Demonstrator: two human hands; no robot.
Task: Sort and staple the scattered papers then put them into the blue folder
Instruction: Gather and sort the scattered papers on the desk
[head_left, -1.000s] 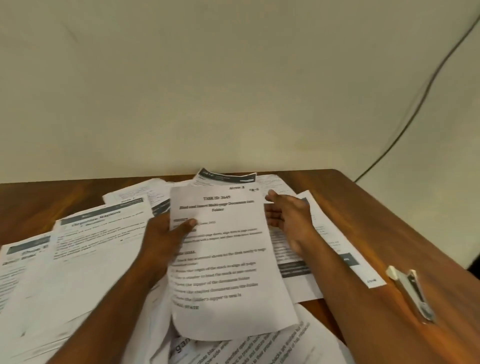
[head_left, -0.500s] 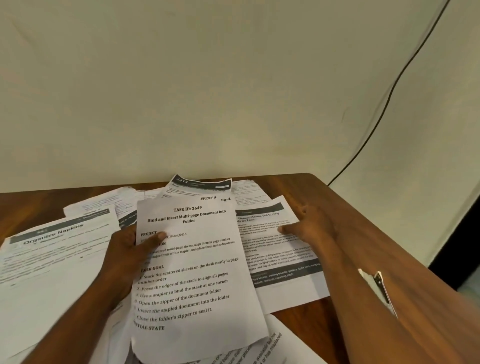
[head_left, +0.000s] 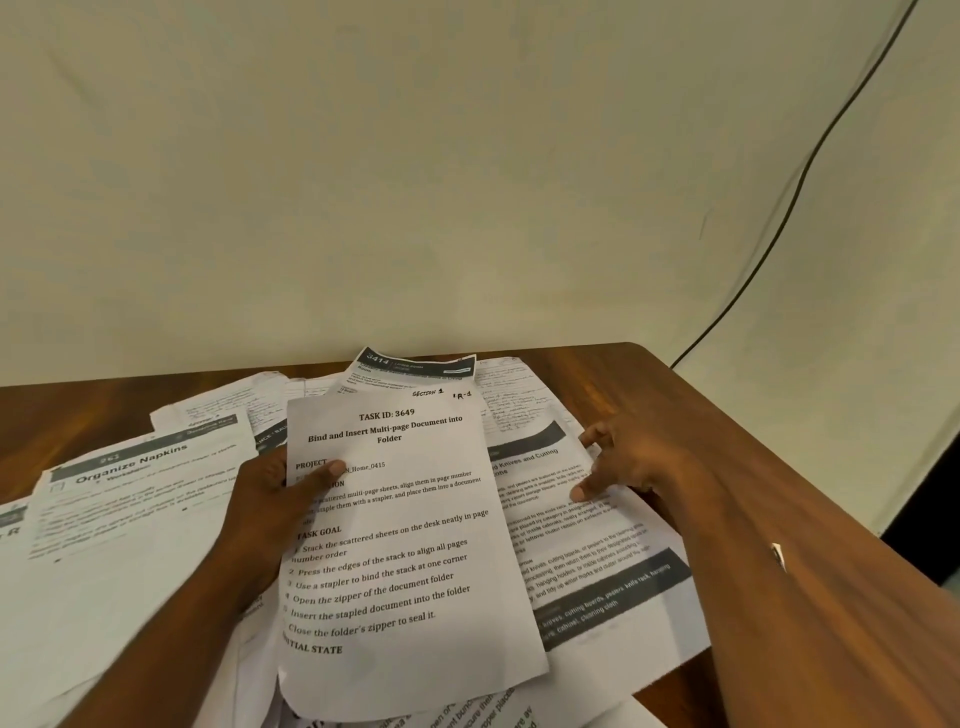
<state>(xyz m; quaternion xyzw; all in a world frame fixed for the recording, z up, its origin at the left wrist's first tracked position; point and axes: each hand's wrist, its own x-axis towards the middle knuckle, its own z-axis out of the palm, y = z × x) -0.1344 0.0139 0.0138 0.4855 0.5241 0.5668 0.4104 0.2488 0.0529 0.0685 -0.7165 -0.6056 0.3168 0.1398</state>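
Now I am in the sorting step, and nothing is stapled yet. My left hand (head_left: 270, 512) grips one sheet (head_left: 400, 545) at its left edge, with the thumb curled over the front, and holds it lifted above the other scattered papers (head_left: 130, 519) on the desk (head_left: 675, 384). On this sheet I can read "TASK ID: 3649" and "Bind and Insert Multi-page Document into Folder", then "TASK GOAL" with steps about stacking, pressing the edges, using a stapler and closing the folder's zipper. Above it somebody wrote by hand "SECTION 1". My right hand (head_left: 634, 462) is loose and holds nothing; its straight fingers touch the page (head_left: 597, 561) just beside, where I read "Knives and Cutting" and a dark band with small text. On the left lies a sheet titled "Organize Napkins" (head_left: 135, 467), and behind the held sheet one with the number "3414" (head_left: 415, 366). I think the next move is to check the headings and page marks, then bring matching pages together under the held sheet. The blue folder is not in view. At the right, behind my forearm, a small white thing (head_left: 777, 555) shows; I cannot tell what it is.
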